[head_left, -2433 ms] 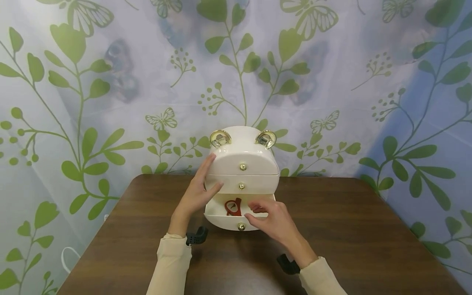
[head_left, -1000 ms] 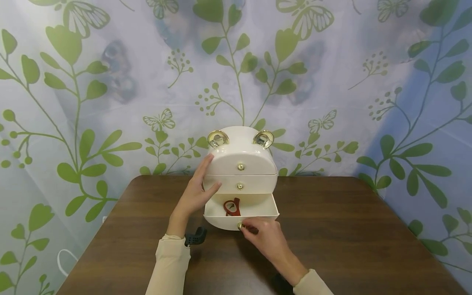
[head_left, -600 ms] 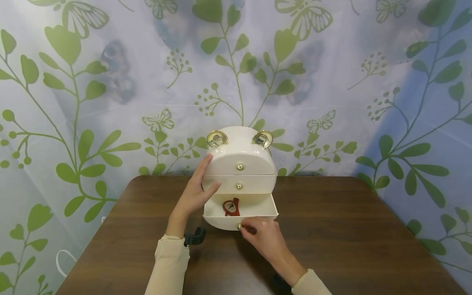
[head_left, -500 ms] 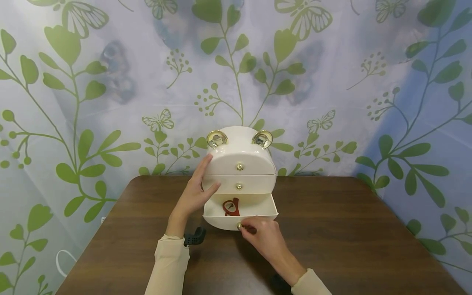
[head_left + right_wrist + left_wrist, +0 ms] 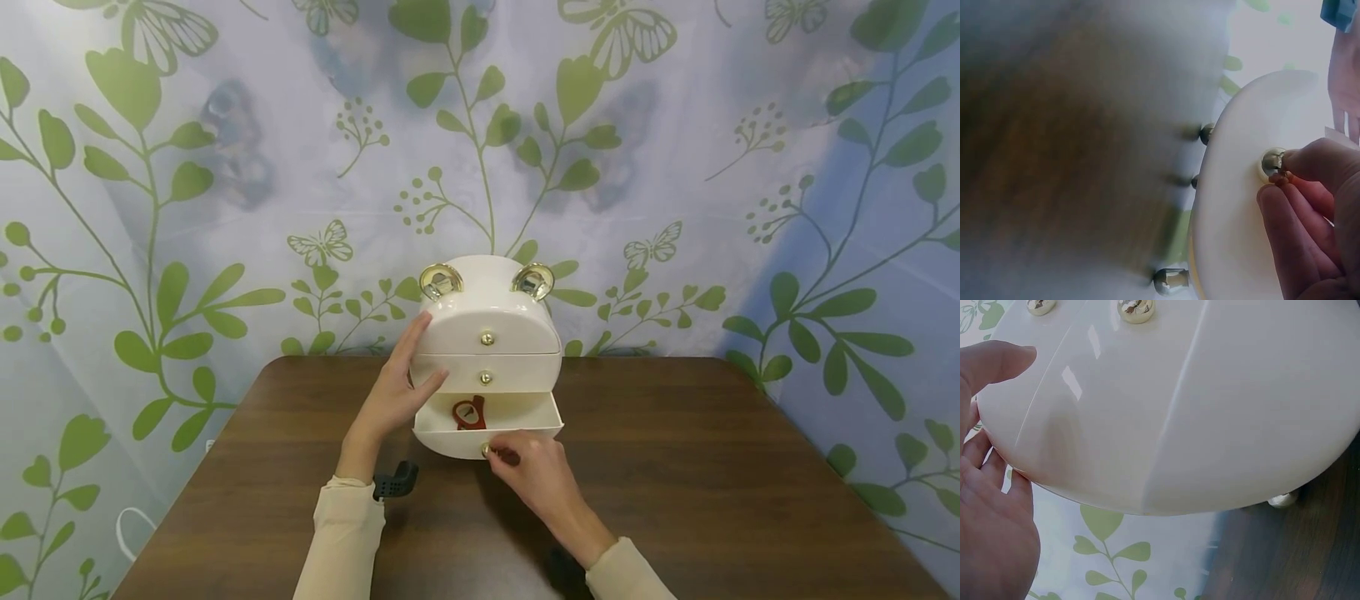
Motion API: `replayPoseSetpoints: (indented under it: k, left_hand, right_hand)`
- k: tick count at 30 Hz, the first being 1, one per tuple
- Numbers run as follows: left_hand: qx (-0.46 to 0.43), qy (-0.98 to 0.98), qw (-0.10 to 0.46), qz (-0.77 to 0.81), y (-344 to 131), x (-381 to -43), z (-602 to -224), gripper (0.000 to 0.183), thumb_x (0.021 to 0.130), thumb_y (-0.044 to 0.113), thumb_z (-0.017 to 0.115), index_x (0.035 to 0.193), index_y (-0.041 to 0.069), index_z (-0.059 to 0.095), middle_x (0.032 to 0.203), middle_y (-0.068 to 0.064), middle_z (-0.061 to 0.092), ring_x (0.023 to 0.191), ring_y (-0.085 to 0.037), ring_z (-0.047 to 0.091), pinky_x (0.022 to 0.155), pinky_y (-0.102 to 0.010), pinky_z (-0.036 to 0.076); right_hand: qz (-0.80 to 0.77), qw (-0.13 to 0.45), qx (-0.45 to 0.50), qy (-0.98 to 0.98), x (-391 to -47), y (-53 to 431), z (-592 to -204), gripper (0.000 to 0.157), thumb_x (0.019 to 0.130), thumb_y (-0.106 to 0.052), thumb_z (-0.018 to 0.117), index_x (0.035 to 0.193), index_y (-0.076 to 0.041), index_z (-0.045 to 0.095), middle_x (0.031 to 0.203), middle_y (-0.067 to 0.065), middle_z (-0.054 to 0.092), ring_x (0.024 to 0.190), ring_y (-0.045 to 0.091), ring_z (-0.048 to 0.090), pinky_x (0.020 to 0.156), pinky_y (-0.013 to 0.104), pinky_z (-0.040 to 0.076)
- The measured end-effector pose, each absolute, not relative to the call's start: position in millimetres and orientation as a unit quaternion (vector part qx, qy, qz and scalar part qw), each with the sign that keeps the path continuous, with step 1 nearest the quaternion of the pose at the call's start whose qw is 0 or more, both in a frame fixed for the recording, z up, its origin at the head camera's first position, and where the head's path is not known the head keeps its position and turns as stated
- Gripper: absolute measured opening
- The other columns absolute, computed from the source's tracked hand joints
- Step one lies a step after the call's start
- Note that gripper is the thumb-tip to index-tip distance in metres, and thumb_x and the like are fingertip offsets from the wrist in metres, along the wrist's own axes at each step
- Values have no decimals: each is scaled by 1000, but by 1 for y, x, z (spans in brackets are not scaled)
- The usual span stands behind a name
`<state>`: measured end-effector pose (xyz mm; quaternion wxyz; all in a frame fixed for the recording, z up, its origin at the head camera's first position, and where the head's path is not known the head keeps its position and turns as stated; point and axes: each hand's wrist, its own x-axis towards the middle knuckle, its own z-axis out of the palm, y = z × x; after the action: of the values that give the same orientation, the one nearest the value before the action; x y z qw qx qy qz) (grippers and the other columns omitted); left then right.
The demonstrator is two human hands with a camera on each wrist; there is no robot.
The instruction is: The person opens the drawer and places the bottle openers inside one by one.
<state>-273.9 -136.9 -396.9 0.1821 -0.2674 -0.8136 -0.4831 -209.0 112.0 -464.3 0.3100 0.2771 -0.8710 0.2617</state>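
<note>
A white chest of drawers [image 5: 491, 321] with rounded sides and two shiny gold ears stands on the table. Its bottom drawer [image 5: 517, 410] is pulled out, while the two drawers above are closed. Inside lies a red object with a round, pale, watch-like face [image 5: 469, 412], partly hidden by the drawer front. My left hand [image 5: 393, 387] rests along the chest's left side, fingers extended and thumb toward the front. With thumb and fingers, my right hand [image 5: 542, 475] pinches the gold knob [image 5: 1271, 162] of the bottom drawer.
The brown wooden table [image 5: 690, 467] extends on both sides of the chest. A leaf-and-butterfly patterned curtain [image 5: 300, 125] hangs behind it. Small shiny feet [image 5: 1171, 281] show under the chest. Each wrist carries a dark camera, the left one [image 5: 396, 481] plainly visible.
My right hand came down from over the drawer to its knob, then the drawer moved slightly inward with it. The left hand has stayed at the chest's side.
</note>
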Motion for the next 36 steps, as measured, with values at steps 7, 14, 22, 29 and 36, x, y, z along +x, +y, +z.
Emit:
replayPoseSetpoints:
  k: [7,14,22,29,36]
  left_hand:
    - [-266,-812,177,-489,-137,-273,-396,85,96,14,73,166,19,24,172,-7,20,158,-29,19,123,-57,25]
    - [-263,-814,173,-488,-137,-271,-395,84,98,16,72,166,19,23,172,-5,19,158,-26,18,124,-55,25]
    - [-269,-811,184,-485,-136,-273,-397,85,97,13,73,166,16,24,172,-9,19,158,-31,19,123,-58,25]
    - [-270,-809,186,-487,-137,-274,-398,83,97,14,73,165,14,26,172,-10,20,158,-31,19,123,-58,24]
    - [-265,-816,179,-482,-137,-272,-395,85,97,13,72,166,17,22,172,-8,18,158,-29,18,124,-56,24]
  right_hand:
    - [267,302,266,-875,-214,109,-464,13,80,-11,88,82,-20,80,78,-12,74,69,-4,65,64,19,56]
    - [268,312,266,-872,-218,108,-465,15,77,-9,89,80,-19,79,76,-10,74,68,-1,67,63,20,56]
    - [271,305,258,-876,-223,107,-464,14,78,-8,88,81,-18,79,76,-10,74,69,1,67,64,24,57]
    - [279,299,252,-877,-228,105,-462,13,78,-10,88,81,-19,79,76,-12,74,69,-1,67,65,26,58]
    - [300,270,236,-884,-234,104,-459,10,80,-9,87,81,-17,80,76,-10,75,69,1,69,66,27,58]
